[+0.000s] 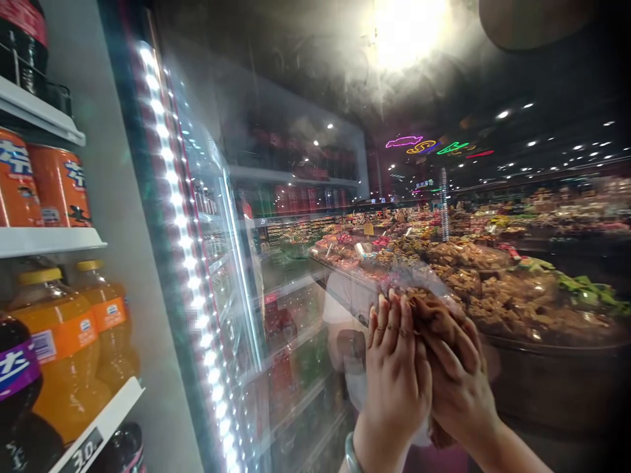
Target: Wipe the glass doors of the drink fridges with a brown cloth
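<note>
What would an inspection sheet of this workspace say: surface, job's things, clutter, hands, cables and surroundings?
Surface: glass door, hazy and streaked near the bright light at top, with reflections.
Job's things: brown cloth, bunched at the glass.
Clutter: orange drink cans and yellow-capped bottles on shelves at left.
Hands: right hand holds the cloth; left hand is beside it, fingers extended.
Cables: nothing seen.
Surroundings: LED strip left of the glass; heaped food display and neon shapes visible at right.

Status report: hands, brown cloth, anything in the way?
Right hand gripping bunched brown cloth against transparent glass panel. Left hand flat, extended alongside. Yellow-capped orange drink bottles at picture left, apart from hands.
</note>
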Available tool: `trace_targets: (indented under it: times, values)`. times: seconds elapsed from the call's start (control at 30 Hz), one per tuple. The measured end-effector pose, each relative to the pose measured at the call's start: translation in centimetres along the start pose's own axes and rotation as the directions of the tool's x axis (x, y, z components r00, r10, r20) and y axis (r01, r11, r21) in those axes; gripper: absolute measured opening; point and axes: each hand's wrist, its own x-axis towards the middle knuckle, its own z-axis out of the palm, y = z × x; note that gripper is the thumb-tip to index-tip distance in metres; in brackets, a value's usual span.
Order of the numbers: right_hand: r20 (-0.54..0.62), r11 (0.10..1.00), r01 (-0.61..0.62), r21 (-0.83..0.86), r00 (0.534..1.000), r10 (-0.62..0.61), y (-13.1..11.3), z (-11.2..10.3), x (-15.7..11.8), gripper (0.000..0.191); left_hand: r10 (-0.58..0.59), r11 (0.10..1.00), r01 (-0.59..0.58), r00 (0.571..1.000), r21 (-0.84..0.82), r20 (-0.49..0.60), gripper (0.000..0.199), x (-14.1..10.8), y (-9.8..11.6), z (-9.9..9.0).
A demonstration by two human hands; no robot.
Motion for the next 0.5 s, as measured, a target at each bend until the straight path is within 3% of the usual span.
trace_targets:
  times: [0.07, 0.17, 0.23, 0.3, 0.33, 0.43, 0.5]
  values:
    - [0.006, 0.998, 0.054, 0.016, 0.999, -0.054, -0.1, 0.5, 3.2, 0.047, -0.035, 0.999, 0.035, 0.999, 0.003, -0.025, 0.07, 0.2, -1.0, -0.6]
    - [0.025, 0.997, 0.003, -0.083, 1.0, -0.001, 1.7, -0.3, 7.3, 0.053, -0.098, 0.992, 0.105, 0.99, 0.064, -0.103, 0.07, 0.5, -3.0, -1.4]
    - [-0.03, 0.986, -0.095, -0.137, 0.995, 0.092, 2.7, -0.9, 7.3, 0.064, -0.127, 0.984, 0.141, 0.984, 0.108, -0.128, 0.071, 0.3, -4.2, -1.7]
    - [-0.134, 0.97, -0.188, -0.151, 0.977, 0.169, 2.3, -0.7, 5.4, 0.074, -0.122, 0.981, 0.135, 0.987, 0.139, -0.1, 0.072, -0.2, -4.9, -1.8]
    - [-0.132, 0.97, -0.202, -0.135, 0.974, 0.185, 1.7, -0.1, 4.2, 0.075, -0.112, 0.981, 0.123, 0.991, 0.148, -0.075, 0.072, -0.5, -5.1, -1.8]
    - [-0.036, 1.0, 0.021, -0.011, 0.999, -0.021, -1.0, 2.2, 2.4, 0.062, -0.11, 0.982, 0.114, 0.993, 0.152, -0.031, 0.071, -1.0, -5.3, -1.8]
    - [0.01, 0.987, 0.159, 0.04, 0.987, -0.159, -1.9, 3.3, 4.1, 0.056, -0.13, 0.982, 0.138, 0.989, 0.129, -0.064, 0.071, -1.0, -5.5, -2.0]
